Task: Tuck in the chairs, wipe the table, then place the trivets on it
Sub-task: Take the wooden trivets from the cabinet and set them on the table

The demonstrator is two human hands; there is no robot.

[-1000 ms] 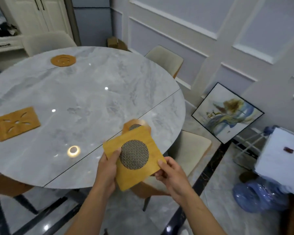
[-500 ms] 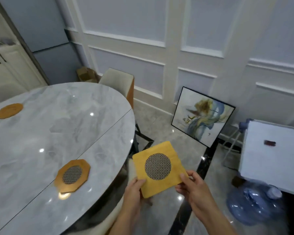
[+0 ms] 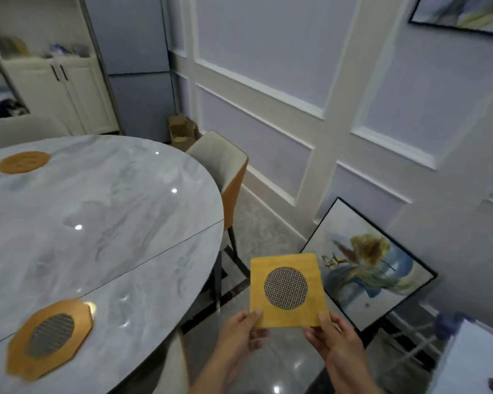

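A square wooden trivet (image 3: 288,290) with a round metal mesh centre is held off the table's right edge, above the floor. My left hand (image 3: 241,334) pinches its lower left corner and my right hand (image 3: 335,341) pinches its lower right corner. On the round grey marble table (image 3: 111,223) lies an octagonal trivet (image 3: 50,338) with a mesh centre, near the front edge. A round wooden trivet (image 3: 23,162) lies at the far left of the table.
A beige and orange chair (image 3: 225,169) is tucked at the table's far right side. A framed painting (image 3: 367,265) leans on the panelled wall at floor level. A white cabinet (image 3: 60,92) stands behind the table. A white surface (image 3: 478,362) shows at the lower right.
The view has swung right and moved along the table's edge. The octagonal trivet now lies on the table. The square trivet stays in both hands, now off the table's right side.
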